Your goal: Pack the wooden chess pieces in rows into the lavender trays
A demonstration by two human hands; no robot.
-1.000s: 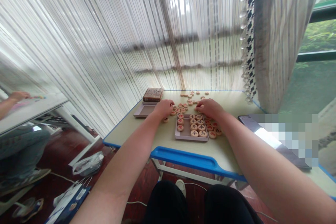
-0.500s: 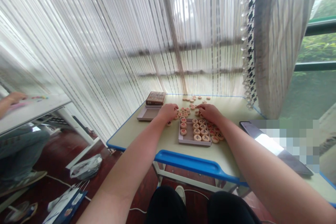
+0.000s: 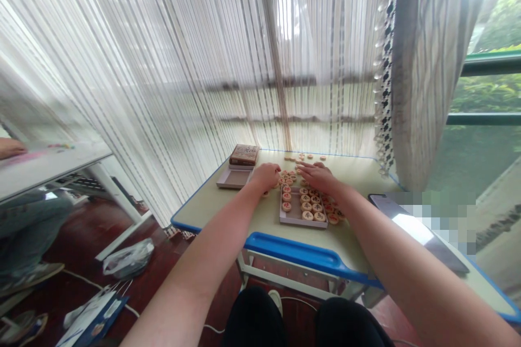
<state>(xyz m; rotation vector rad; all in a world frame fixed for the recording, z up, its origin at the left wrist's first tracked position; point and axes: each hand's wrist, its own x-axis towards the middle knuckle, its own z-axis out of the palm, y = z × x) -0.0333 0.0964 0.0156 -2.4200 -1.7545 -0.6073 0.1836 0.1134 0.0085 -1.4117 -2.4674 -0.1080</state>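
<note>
Round wooden pieces with red or black characters lie on the pale desk. A shallow box tray holds a column of red pieces at its left and black pieces at its right. My left hand is beside the loose pieces behind the tray, its fingers curled; what they hold, if anything, is hidden. My right hand reaches over loose pieces behind the tray's right side, palm down with fingers stretched out. More red pieces lie under my right wrist, outside the tray.
A second shallow tray and a brown box sit at the back left. A dark flat device lies at the right. Another person's hand rests on a table at far left. Curtains hang behind the desk.
My right hand has moved a little left across the loose pieces, and its fingers have stretched out. My left hand stays near the same pieces. The view has shifted slightly.
</note>
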